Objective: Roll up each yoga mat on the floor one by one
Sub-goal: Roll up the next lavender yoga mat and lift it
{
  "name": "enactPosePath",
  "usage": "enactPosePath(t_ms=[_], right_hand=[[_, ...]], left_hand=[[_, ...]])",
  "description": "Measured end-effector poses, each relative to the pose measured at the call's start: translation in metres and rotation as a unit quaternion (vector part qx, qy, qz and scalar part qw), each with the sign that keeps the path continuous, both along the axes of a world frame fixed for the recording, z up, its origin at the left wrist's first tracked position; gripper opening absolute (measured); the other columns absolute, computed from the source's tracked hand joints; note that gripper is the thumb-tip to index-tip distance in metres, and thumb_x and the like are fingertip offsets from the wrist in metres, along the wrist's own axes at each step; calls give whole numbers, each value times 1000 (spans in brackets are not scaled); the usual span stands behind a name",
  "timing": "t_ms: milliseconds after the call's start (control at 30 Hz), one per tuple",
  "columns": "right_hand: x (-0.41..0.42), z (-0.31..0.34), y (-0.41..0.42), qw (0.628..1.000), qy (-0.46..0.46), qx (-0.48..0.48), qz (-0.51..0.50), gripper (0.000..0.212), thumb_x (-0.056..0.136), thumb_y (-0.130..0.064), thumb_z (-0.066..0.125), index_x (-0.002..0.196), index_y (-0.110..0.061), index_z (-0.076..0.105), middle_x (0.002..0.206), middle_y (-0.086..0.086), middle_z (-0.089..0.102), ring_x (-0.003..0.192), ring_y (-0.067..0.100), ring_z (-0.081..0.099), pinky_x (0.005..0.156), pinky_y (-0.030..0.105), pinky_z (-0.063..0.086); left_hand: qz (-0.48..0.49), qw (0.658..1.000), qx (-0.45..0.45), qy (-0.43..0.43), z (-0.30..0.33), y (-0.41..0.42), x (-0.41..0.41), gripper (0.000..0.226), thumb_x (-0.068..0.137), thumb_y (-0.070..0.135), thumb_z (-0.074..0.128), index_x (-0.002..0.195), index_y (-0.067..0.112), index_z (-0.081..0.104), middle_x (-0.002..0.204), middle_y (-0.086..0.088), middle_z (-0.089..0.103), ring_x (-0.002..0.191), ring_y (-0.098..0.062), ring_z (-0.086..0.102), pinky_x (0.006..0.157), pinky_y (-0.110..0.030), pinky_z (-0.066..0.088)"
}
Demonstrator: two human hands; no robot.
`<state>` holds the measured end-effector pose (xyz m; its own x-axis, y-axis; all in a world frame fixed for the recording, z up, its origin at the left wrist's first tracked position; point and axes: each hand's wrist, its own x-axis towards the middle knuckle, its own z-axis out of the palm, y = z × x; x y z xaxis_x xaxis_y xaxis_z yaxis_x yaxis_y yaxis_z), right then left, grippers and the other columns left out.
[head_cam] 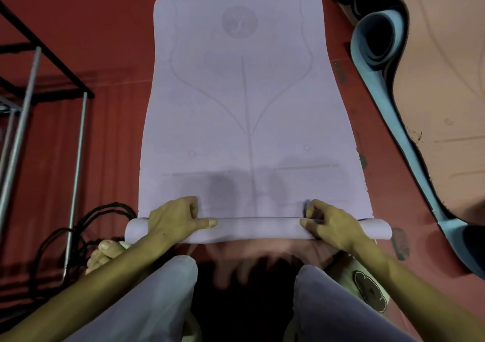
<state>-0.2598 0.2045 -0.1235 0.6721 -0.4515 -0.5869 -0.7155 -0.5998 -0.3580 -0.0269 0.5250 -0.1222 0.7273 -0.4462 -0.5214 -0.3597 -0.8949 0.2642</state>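
Now left hand [174, 217] and right hand [329, 222] grip lilac mat's roll [258, 228].

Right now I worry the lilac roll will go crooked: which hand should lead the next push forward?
Probably neither alone. The left hand and right hand grip the lilac roll about equally far from its ends; the left sits slightly nearer its end, so push together.

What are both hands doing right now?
Left hand: fingers curled over the rolled end of the purple mat.
Right hand: fingers curled on the same roll.
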Motion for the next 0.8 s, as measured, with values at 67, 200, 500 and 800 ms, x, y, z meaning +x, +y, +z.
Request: enactPosePath(t_ms=[67,200,500,800], right_hand=[[-2,-2,3,1000,-6,-14,0,27,86,-58,67,88,-35,53,82,-10,70,86,21,65,83,40,50],[-6,-7,7,996,-64,-58,-5,26,81,-60,73,89,-40,58,110,-7,50,105,23,48,90,41,49],[7,0,10,992,-27,-123,25,21,89,-58,68,95,-40,58,102,-21,57,109,17,45,90,45,36],[-6,-14,17,951,-118,-269,98,26,88,-65,67,88,-39,68,91,-16,64,88,21,51,73,38,33]], left_hand=[[-7,999,-42,-27,-5,5,-6,67,67,87,69,78,23,50,72,9,62,75,-16,59,65,-35,43],[-44,988,-123,-77,-20,17,-13,49,75,81,69,86,37,53,103,17,49,97,-11,46,84,-39,39],[-149,944,-274,-107,-22,22,-9,37,94,68,61,83,34,57,84,19,56,79,-7,50,66,-29,45],[-190,940,-255,-124,-17,29,-6,50,78,82,70,91,35,62,91,21,60,80,-6,52,69,-19,39]])
